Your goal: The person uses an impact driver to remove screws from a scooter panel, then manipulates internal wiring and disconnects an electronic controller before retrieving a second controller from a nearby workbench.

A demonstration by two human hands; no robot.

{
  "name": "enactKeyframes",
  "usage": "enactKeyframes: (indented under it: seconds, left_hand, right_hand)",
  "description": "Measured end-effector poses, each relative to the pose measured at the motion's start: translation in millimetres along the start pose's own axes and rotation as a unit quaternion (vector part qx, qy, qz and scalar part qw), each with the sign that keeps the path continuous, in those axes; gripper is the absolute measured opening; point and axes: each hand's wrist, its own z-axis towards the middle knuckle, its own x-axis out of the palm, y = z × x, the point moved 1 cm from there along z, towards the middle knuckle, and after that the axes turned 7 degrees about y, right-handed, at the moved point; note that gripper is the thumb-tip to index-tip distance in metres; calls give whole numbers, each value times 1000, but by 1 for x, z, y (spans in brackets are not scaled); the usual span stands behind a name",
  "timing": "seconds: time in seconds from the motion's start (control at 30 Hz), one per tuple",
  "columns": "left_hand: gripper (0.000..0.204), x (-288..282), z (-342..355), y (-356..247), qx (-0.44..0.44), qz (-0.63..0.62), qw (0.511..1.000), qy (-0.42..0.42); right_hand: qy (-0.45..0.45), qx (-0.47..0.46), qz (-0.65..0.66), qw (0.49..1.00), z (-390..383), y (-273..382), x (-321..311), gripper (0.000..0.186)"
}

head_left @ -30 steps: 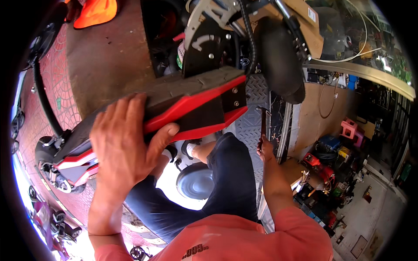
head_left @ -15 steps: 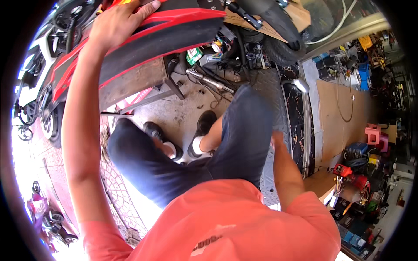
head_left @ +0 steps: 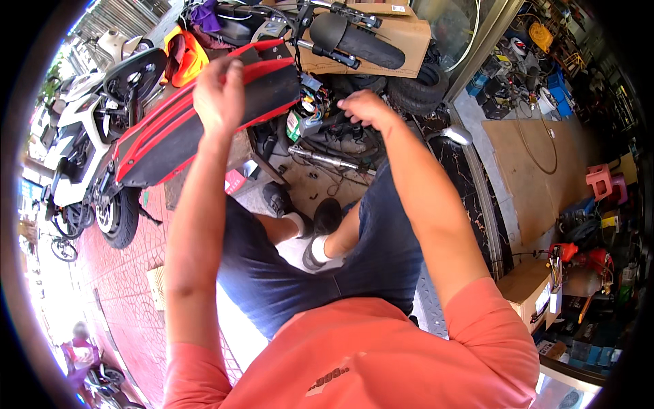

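A long red-edged black scooter deck lies tilted on a low wooden bench, with a bundle of coloured wires coming out of its right end. My left hand is over the upper side of the deck, fingers loosely bent and holding nothing that I can see; whether it touches the deck is unclear. To the right of the wires, my right hand hangs in the air, fingers half curled and apart, with no object visible in it. A green and white packet sits just under the wires.
Behind the deck stand a cardboard box and a wheel with a black fender. Loose tyres are at the right. Metal tubes and cables lie on the floor. A white motorbike stands at left.
My right hand has risen from beside my right knee to near the wires. My left hand has lifted from lying flat on the deck to loosely bent. The view has shifted, showing more beyond the deck.
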Motion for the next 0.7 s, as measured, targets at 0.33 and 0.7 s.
enactKeyframes:
  seconds: [0.33, 0.7]
  left_hand:
    - [26, 67, -66, 34, 29, 36, 834, 549]
    - [41, 109, -53, 90, -107, -47, 760, 639]
  right_hand:
    - [71, 94, 196, 973, 78, -33, 67, 47]
    - [98, -29, 229, 968, 81, -28, 38, 27]
